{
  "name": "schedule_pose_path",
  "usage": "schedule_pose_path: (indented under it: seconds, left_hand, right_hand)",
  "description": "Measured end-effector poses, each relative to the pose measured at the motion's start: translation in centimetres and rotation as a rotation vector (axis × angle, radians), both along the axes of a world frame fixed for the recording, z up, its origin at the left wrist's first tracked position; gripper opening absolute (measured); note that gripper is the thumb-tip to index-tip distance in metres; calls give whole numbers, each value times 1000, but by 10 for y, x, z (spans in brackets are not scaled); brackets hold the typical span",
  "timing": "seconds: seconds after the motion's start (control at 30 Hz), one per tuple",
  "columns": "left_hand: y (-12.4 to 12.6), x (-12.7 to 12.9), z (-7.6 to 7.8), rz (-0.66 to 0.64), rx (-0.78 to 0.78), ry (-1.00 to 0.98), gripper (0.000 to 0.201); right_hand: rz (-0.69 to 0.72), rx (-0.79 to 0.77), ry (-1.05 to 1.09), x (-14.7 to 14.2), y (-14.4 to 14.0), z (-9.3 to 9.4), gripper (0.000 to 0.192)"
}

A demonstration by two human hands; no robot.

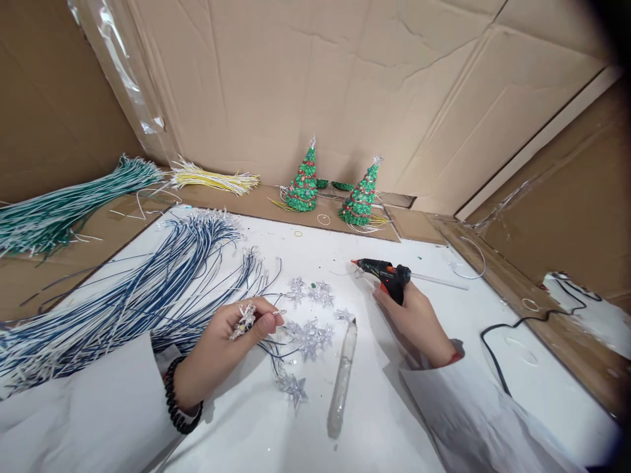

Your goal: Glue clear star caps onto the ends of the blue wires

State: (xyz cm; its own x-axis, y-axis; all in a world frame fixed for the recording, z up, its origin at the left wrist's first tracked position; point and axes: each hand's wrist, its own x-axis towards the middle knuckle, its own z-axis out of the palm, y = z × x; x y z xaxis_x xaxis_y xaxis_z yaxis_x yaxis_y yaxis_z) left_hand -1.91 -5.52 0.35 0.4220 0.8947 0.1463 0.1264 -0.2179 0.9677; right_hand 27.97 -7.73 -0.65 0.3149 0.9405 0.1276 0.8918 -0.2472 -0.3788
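Note:
My left hand (224, 341) pinches a clear plastic star (245, 318) with a small LED and thin wires trailing from it. My right hand (418, 322) grips a black hot glue gun (387, 272) with an orange tip pointing left, held low over the white table (355, 414). Between the hands lie several loose clear stars (309, 332). A clear glue stick (342, 374) lies just in front of them. One more star (296, 387) rests near my left wrist.
A big bundle of blue-and-white wires (133, 295) fans out at left, green wires (54, 210) and yellow wires (217, 179) behind. Two small green Christmas trees (303, 180) (361, 196) stand at the back. The gun's black cord (507, 328) runs right. Cardboard walls (345, 85) surround the table.

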Motion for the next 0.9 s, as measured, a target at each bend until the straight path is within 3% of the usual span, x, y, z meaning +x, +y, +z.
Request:
schedule_pose_path:
  seconds: [0.17, 0.23, 0.37, 0.47, 0.53, 0.73, 0.9]
  left_hand:
    - [0, 2, 2, 0, 21, -7, 13]
    - [0, 2, 2, -7, 25, -11, 13]
    - [1, 0, 0, -13, 27, -20, 13]
    - [2, -1, -1, -29, 35, -15, 12]
    - [3, -1, 0, -45, 40, -9, 13]
    - [2, 1, 2, -72, 42, -18, 15]
    - [1, 0, 0, -46, 23, -35, 13]
  right_hand:
    - [-123, -265, -487, -22, -45, 27, 33]
    - [-95, -301, -502, -38, -61, 37, 35]
    - [250, -86, -366, -72, -56, 46, 26]
    - [630, 82, -194, -92, -31, 39, 21]
    - [774, 93, -90, -102, -17, 29, 27]
    - [739, 139, 69, -111, -10, -2, 14]
    - [662, 273, 351, -104, -12, 2, 8]
